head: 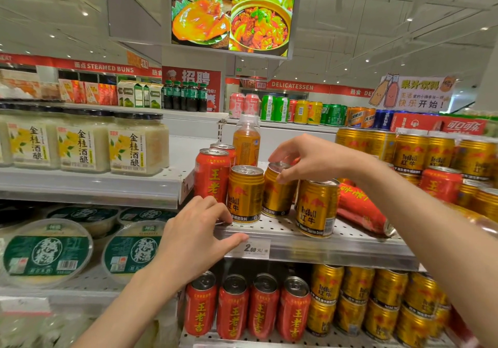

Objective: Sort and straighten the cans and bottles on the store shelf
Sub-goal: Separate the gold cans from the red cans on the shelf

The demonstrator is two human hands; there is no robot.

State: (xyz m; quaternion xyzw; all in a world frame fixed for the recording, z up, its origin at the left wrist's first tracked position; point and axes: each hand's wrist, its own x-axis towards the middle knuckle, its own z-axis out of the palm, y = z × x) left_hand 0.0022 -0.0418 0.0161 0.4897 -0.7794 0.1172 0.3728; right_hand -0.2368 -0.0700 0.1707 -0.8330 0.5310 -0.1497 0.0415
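- head view: the right hand comes down from above onto a tilted gold can on the shelf. its fingers are curled round the can's top rim and pinch it.
- the tilted gold can leans to the left and sits between two other gold cans, an upright gold can on its left and a front gold can on its right.
- the left hand rests at the shelf edge. its fingers are spread and fairly straight, and the tips touch the foot of the upright gold can and the tall red can beside it. it holds nothing.
- an orange bottle stands behind the red cans. a red can lying on its side is to the right, near the front gold can.
- the cans look stiff, smooth and a bit slippery, and likely heavy if full. a safe place to hold one is round the top rim or round the middle.
- the lying red can could roll, so it should be held round its body.
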